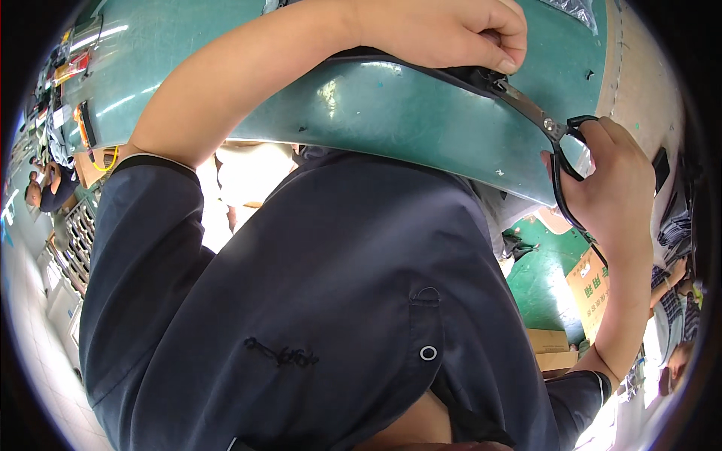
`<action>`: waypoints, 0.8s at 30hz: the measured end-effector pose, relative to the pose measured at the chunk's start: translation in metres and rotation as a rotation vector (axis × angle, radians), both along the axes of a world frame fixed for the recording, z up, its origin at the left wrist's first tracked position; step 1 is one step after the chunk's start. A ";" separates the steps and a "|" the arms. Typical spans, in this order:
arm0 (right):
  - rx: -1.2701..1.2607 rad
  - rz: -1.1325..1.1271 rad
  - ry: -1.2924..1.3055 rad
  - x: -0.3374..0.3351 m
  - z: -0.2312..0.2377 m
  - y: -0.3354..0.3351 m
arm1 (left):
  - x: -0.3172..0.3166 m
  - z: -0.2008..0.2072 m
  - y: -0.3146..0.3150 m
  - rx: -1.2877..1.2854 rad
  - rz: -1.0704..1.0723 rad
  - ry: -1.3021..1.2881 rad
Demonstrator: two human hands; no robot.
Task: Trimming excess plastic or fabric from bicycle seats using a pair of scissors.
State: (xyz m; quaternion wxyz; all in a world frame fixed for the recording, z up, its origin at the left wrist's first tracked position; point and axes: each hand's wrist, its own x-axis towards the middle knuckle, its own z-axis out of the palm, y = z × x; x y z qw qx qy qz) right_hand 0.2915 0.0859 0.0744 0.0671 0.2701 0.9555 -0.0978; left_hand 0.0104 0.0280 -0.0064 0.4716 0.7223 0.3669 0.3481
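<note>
A pair of black-handled scissors (553, 131) sits at the upper right, over the near edge of the green worktop (391, 113). The metal blades point up and to the left, their tips reaching a strip of dark fabric (421, 64) that runs along the worktop just under the left hand. The pivot screw shows bright between blade and handle loops.

The right hand (613, 184) grips the scissors — its fingers pass through the black loops and are curled round them, the thumb on top. The right forearm drops from there toward the lower right edge of the view.

The left hand (444, 30) is closed, fingers (504, 56) pinched on the end of the dark fabric right where the blade tips meet it. Whether the blades are parted or shut at the tip cannot be told, since the hand and cloth cover them. The left forearm crosses the top of the view from the left, coming out of a short dark sleeve.

Below the worktop the person's dark navy shirt (338, 286) fills most of the frame, with a chest pocket and a small round snap (428, 352).

Further out — a brown cardboard box (590, 289) stands on the green floor (545, 274) at the right, and other people sit at the far left and far right edges.
</note>
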 end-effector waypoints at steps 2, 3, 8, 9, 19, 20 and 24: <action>-0.029 -0.029 -0.070 -0.006 0.007 -0.003 | 0.001 -0.002 0.000 0.014 0.008 -0.014; -0.029 -0.030 -0.074 -0.010 0.010 -0.005 | 0.002 -0.003 0.000 0.028 0.014 -0.023; -0.098 -0.102 -0.219 -0.026 0.027 -0.018 | 0.002 -0.006 -0.001 0.000 0.021 -0.046; -0.098 -0.103 -0.220 -0.028 0.026 -0.020 | 0.002 -0.006 -0.001 -0.036 0.023 -0.036; 0.099 -0.007 -0.136 0.008 -0.009 -0.017 | -0.005 -0.013 0.005 0.261 -0.031 -0.050; 0.109 -0.006 -0.076 0.013 -0.012 -0.015 | -0.005 -0.006 0.006 0.044 -0.045 -0.052; 0.160 -0.041 0.036 0.018 -0.007 -0.012 | -0.010 -0.001 0.009 -0.386 -0.136 -0.146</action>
